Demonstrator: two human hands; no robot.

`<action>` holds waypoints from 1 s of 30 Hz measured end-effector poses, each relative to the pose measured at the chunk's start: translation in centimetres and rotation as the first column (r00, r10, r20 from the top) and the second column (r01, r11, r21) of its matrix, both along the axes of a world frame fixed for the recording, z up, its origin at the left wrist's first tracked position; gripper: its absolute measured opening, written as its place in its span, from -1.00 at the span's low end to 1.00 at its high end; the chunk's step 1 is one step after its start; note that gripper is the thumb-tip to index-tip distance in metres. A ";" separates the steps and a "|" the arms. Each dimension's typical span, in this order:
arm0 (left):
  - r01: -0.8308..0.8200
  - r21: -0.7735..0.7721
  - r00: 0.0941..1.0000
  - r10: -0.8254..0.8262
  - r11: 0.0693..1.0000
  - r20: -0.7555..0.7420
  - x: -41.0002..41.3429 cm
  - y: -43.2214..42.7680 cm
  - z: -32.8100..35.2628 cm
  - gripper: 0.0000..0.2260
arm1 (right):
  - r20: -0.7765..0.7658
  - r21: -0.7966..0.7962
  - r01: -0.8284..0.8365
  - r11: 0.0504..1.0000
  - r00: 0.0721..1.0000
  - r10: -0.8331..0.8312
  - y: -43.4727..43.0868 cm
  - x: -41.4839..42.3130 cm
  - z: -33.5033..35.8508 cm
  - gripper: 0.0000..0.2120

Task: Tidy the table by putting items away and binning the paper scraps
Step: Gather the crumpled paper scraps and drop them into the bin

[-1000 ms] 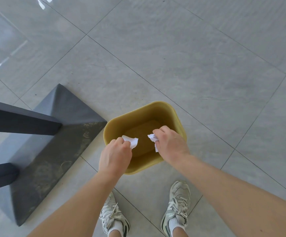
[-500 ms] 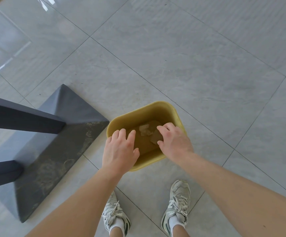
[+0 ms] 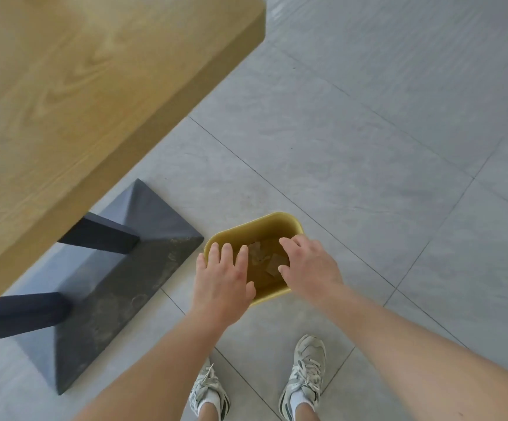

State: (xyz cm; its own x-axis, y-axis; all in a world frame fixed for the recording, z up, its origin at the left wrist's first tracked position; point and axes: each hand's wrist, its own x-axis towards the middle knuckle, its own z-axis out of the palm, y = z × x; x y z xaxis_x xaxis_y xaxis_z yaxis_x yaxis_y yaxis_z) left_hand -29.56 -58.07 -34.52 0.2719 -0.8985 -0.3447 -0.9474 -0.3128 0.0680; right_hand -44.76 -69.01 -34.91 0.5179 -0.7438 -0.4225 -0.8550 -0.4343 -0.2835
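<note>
A person in trainers stands at the bottom of the frame, both hands spread over a yellow bin on the tiled floor. The left hand and right hand hold nothing, their fingers straight and apart. Paper scraps lie on the bin's bottom, between the hands. The binning step looks done. The next move likely calls for turning to the table, upper left, for any items left to put away.

No readable text — none (anywhere) here.
</note>
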 end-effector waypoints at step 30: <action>-0.310 -0.259 0.943 0.330 0.915 0.037 0.2 6.7 33.6 -0.41 | 0.237 -0.230 -0.162 0.960 0.947 0.217 3.0 4.1 35.2 -0.56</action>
State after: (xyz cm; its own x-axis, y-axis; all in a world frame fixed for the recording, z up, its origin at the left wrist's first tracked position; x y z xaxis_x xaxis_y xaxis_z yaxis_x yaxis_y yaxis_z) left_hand -29.34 -51.35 -0.88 0.5764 -0.8122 -0.0900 -0.8046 -0.5833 0.1116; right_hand -40.64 -66.00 0.27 0.7281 -0.6774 -0.1046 -0.6607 -0.6530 -0.3702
